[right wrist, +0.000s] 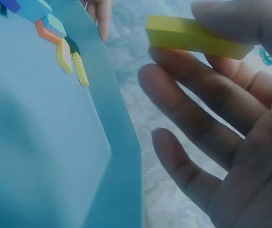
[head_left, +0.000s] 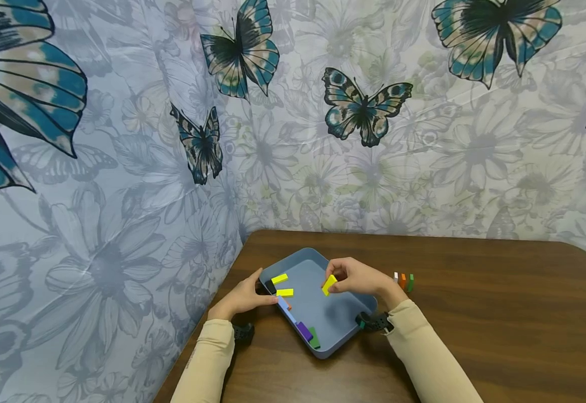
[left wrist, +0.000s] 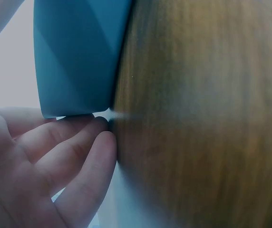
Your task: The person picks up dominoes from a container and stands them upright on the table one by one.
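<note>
My left hand (head_left: 239, 295) grips the left corner of the blue-grey tray (head_left: 353, 316), its thumb at the rim. In the left wrist view, the fingers (left wrist: 76, 149) lie against the tray's outer wall (left wrist: 76, 61). My right hand (head_left: 355, 275) pinches a yellow block (head_left: 329, 284) above the tray, between thumb and fingertips. The right wrist view shows this yellow block (right wrist: 193, 38) lengthwise under the thumb, the other fingers loosely spread. Along the tray's left side lie two more yellow blocks (head_left: 285, 292), plus black (head_left: 270, 286), light blue (head_left: 287, 311), orange, purple (head_left: 304, 331) and green (head_left: 315, 338) blocks.
On the brown wooden table (head_left: 499, 319), a white block (head_left: 395, 276), an orange block (head_left: 403, 281) and a green block (head_left: 411, 282) stand in a row just beyond the right wrist. Walls covered in butterfly-print cloth (head_left: 293, 168) border the table at the back and left.
</note>
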A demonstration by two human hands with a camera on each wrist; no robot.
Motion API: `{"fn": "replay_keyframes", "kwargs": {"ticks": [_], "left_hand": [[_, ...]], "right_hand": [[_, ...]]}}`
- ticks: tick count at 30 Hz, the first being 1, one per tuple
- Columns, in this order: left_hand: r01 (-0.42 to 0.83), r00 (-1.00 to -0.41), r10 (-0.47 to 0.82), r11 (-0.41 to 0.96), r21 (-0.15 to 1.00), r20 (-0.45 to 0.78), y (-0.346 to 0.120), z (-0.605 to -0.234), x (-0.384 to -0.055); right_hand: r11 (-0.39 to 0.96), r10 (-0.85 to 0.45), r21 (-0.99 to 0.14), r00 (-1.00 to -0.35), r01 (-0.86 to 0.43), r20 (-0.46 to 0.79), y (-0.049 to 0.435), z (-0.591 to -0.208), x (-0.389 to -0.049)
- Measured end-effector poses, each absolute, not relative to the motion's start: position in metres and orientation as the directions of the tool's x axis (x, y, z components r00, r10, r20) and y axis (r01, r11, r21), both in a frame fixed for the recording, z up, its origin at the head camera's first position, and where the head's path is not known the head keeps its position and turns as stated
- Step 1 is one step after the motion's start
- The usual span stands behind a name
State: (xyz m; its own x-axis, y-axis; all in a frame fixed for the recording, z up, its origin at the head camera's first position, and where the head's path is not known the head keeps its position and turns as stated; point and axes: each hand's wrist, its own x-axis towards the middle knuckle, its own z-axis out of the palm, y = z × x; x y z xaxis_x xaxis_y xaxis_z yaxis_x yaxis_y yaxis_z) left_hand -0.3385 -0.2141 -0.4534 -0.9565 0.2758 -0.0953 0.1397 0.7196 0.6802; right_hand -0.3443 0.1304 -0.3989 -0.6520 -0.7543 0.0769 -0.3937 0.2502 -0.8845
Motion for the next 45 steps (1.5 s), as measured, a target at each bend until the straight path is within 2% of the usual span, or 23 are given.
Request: {"fn": "replay_keyframes", "kwargs": {"ticks": [8, 15, 23, 36, 45], "left_hand": [[0.144, -0.957, 0.277, 0.718, 0.681, -0.089, -0.213, -0.453, -0.34], [0.137, -0.961, 0.264, 0.728, 0.672, -0.089, -0.216, -0.451, -0.34], [0.139, -0.962, 0.259, 0.734, 0.665, -0.084, -0.216, -0.453, -0.34], [0.135, -0.958, 0.269, 0.734, 0.666, -0.103, -0.216, -0.453, -0.339], [0.136, -0.957, 0.271, 0.73, 0.67, -0.101, -0.215, -0.453, -0.338]], "right_hand": [[0.231, -0.678, -0.911, -0.728, -0.342, 0.102, 0.15, -0.387, -0.339], [0.328, -0.601, -0.839, -0.781, -0.434, 0.169, 0.176, -0.374, -0.341], [0.378, -0.541, -0.814, -0.818, -0.441, 0.192, 0.209, -0.371, -0.34], [0.388, -0.369, -0.874, -0.919, -0.291, 0.142, 0.243, -0.375, -0.331], [0.388, -0.302, -0.866, -0.931, -0.315, 0.204, 0.27, -0.382, -0.324]]}}
